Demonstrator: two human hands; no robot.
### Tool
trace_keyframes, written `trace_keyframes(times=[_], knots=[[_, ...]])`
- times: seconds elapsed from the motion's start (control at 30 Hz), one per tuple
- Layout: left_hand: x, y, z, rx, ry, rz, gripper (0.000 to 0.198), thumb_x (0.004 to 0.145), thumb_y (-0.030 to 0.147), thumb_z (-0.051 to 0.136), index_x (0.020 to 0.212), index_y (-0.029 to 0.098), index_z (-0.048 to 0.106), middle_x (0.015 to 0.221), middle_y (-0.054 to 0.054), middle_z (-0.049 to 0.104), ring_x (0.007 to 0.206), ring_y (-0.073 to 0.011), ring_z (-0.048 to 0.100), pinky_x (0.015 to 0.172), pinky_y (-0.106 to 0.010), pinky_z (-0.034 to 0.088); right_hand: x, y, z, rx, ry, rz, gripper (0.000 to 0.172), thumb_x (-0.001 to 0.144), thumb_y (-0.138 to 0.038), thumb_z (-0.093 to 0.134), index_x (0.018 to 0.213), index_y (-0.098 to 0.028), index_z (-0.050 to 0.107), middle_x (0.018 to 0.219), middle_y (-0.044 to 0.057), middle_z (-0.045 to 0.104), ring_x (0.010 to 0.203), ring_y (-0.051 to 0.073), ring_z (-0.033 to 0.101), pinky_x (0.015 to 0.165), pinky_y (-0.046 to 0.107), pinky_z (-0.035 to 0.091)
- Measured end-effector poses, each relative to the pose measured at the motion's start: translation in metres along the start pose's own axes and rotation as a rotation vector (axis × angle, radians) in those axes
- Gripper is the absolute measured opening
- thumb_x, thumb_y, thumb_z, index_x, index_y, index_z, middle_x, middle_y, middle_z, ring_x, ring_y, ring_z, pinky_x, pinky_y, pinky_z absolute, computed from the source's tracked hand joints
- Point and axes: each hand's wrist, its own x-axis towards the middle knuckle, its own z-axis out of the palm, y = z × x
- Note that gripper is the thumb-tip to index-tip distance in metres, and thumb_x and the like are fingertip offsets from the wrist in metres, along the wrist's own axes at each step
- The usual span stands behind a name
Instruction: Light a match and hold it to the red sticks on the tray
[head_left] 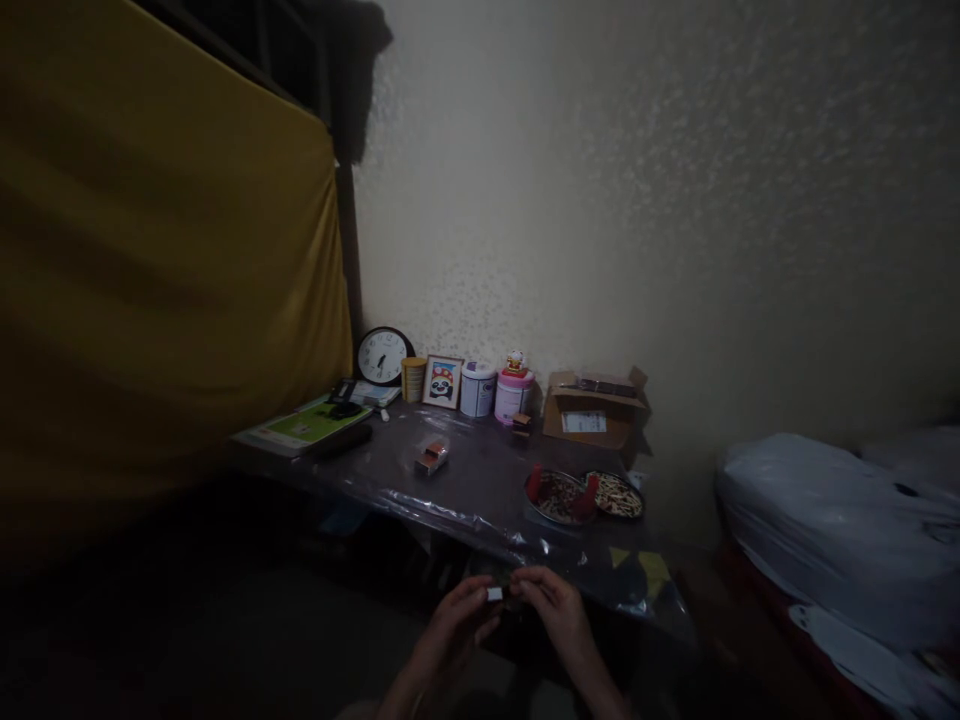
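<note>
Just in front of the table's near edge, my two hands are raised close together. My left hand (454,618) is closed, its thumb and fingers pinching a small item with a white patch (494,594). My right hand (553,608) is closed too, fingertips pressed together at the right side of the small item. Between the hands it looks dark, so what the right fingertips hold cannot be made out. The item's kind is too dim and small to tell.
The plastic-covered table (480,490) holds a small orange-brown packet (432,456), two round trays (556,497) with red pieces, and an opened cardboard box (592,415). Along the wall stand a clock (383,356), a framed panda picture (442,382) and tins (477,390). A yellow curtain (165,250) hangs left.
</note>
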Motion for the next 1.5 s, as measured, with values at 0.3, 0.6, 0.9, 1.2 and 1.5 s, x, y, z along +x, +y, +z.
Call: trace_keyframes(times=[0.3,0.6,0.9,1.2,1.5], knots=[[0.01,-0.009,-0.009,0.023,0.025,0.003,0.02,0.063,0.024,0.07,0.083,0.019,0.068,0.087,-0.005,0.071,0.091,-0.0206,0.06,0.089,-0.036,0.036,-0.003,0.0,0.006,-0.196,0.02,-0.143,0.033,0.074,-0.052,0.056,0.075,-0.021,0.066,0.077,0.004,0.067,0.078,0.021,0.062,0.072,0.029,0.049],[0.008,-0.01,-0.007,0.011,-0.016,0.01,0.018,0.067,0.021,0.067,0.084,0.018,0.069,0.091,-0.007,0.071,0.094,-0.0216,0.06,0.09,-0.036,0.036,-0.004,0.001,0.007,-0.157,0.034,-0.06,0.029,0.074,-0.048,0.058,0.074,-0.02,0.063,0.072,0.002,0.067,0.071,0.02,0.063,0.066,0.028,0.049],[0.006,-0.011,-0.006,0.011,0.017,0.033,0.019,0.064,0.022,0.069,0.083,0.018,0.069,0.09,-0.007,0.071,0.094,-0.0222,0.061,0.091,-0.037,0.036,-0.005,0.003,0.009,-0.243,0.082,-0.139,0.025,0.075,-0.044,0.057,0.073,-0.02,0.064,0.073,0.002,0.067,0.073,0.019,0.062,0.069,0.026,0.048],[-0.005,0.013,0.021,0.047,0.084,-0.005,0.014,0.066,0.029,0.067,0.077,0.02,0.068,0.085,-0.003,0.071,0.092,-0.0197,0.06,0.092,-0.034,0.034,-0.002,-0.017,0.0,-0.27,0.261,-0.181,0.021,0.079,-0.036,0.053,0.078,-0.019,0.065,0.075,0.003,0.069,0.073,0.019,0.064,0.068,0.028,0.05],[-0.016,0.034,0.066,0.036,-0.012,0.129,0.011,0.07,0.025,0.063,0.077,0.017,0.066,0.076,-0.003,0.07,0.076,-0.0151,0.061,0.074,-0.026,0.041,-0.016,-0.062,0.015,-0.499,0.289,-0.676,0.017,0.084,-0.017,0.047,0.09,-0.022,0.063,0.088,0.004,0.068,0.085,0.016,0.062,0.08,0.03,0.048]])
